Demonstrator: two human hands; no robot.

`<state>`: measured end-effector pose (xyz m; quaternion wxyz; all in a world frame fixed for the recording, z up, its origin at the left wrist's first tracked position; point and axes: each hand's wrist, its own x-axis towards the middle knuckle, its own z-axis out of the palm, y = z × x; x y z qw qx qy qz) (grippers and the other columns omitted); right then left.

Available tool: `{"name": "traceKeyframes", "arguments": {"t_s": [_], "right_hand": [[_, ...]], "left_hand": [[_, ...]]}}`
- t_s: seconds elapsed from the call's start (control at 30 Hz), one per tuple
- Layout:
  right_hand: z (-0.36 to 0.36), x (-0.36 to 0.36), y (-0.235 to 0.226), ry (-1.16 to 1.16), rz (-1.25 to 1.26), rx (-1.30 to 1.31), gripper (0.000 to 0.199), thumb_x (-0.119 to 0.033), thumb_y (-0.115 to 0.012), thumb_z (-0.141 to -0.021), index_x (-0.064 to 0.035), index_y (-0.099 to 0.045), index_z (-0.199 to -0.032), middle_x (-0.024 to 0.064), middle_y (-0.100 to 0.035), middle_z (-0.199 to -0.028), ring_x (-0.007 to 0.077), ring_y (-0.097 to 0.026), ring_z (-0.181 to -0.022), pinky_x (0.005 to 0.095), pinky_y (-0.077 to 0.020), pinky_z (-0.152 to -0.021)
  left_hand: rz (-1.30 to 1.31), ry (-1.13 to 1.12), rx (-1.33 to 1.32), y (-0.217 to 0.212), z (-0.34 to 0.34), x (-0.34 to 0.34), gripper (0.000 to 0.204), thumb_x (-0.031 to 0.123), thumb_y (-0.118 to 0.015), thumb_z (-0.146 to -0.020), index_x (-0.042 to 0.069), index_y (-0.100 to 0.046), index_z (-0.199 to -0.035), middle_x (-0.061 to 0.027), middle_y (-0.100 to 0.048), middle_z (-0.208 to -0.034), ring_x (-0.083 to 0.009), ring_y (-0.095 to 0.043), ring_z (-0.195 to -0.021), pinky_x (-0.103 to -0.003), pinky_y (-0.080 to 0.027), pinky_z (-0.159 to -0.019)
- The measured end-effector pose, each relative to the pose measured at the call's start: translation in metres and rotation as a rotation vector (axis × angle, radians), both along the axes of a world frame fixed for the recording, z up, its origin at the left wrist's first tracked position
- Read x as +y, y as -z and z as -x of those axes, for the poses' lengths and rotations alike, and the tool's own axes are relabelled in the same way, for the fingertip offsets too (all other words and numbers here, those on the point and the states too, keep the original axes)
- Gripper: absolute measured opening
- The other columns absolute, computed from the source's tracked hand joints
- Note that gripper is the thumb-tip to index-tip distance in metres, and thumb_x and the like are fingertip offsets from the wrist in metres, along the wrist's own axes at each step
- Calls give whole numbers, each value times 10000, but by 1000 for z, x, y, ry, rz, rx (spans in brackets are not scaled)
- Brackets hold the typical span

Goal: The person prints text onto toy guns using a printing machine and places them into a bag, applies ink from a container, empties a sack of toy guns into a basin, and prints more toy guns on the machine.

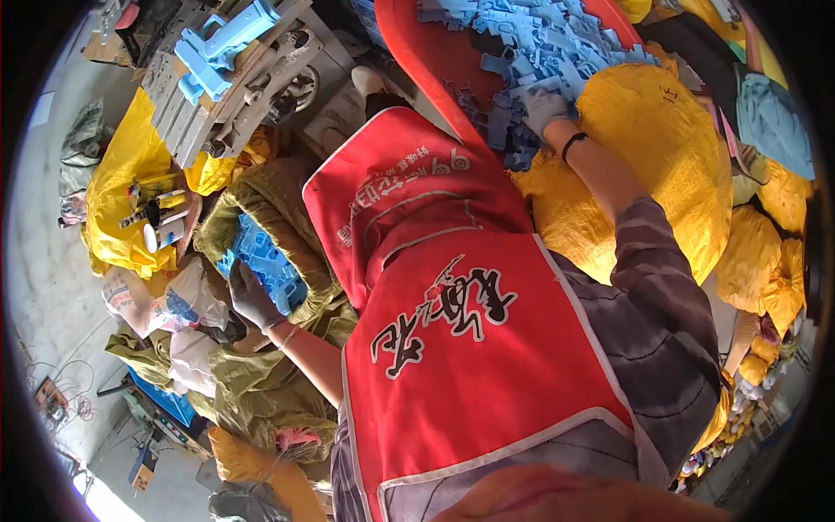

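My left hand (250,297), in a thin grey glove, is at the opening of a green woven sack (320,261), beside the blue plastic pieces (271,261) inside it. Its fingers look stretched out, with nothing clearly held. Off to the right, my right hand (548,111), gloved too, rests fingers apart on a heap of light-blue plastic toy gun parts (557,43). That heap fills much of a large red basin (426,74). The parts partly hide its fingertips, and no held piece stands out.
A bulging yellow sack (648,165) presses against the basin under my right forearm. At the far left, blue toy pistols (228,45) lie on a grey metal workbench fixture (187,122). Yellow bags (130,209) and white plastic bags (196,300) crowd the left side. A red apron (487,348) covers my lap.
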<state>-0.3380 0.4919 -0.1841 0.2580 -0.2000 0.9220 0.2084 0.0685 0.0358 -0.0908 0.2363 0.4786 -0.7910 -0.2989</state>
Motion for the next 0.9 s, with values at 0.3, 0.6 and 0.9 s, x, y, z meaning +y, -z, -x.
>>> {"name": "traceKeyframes", "arguments": {"t_s": [0.3,0.6,0.9], "right_hand": [[2,-8,27,-79,-43,203,463,-147,-503,-882,-158,-414,-1336,149,-519,-1181,289,-623,-990,425,-528,-693],[38,5,3,-279,227,297,423,-59,-519,-826,-156,-497,-1236,102,-523,-1174,302,-637,-880,469,-518,-722],[47,4,23,-217,90,107,395,-47,-496,-853,-147,-511,-1235,153,-544,-1149,316,-619,-986,444,-522,-757]], "left_hand": [[-53,28,-18,-5,13,16,289,170,-567,-941,-30,-623,-1142,-84,-667,-1074,-136,-601,-944,-264,-468,-844],[30,60,-115,-8,24,20,279,179,-569,-938,-12,-635,-1132,-77,-675,-1058,-147,-612,-920,-277,-477,-829],[22,98,-73,-19,51,32,266,183,-545,-941,7,-656,-1108,-78,-686,-1039,-149,-621,-926,-297,-479,-841]]}}
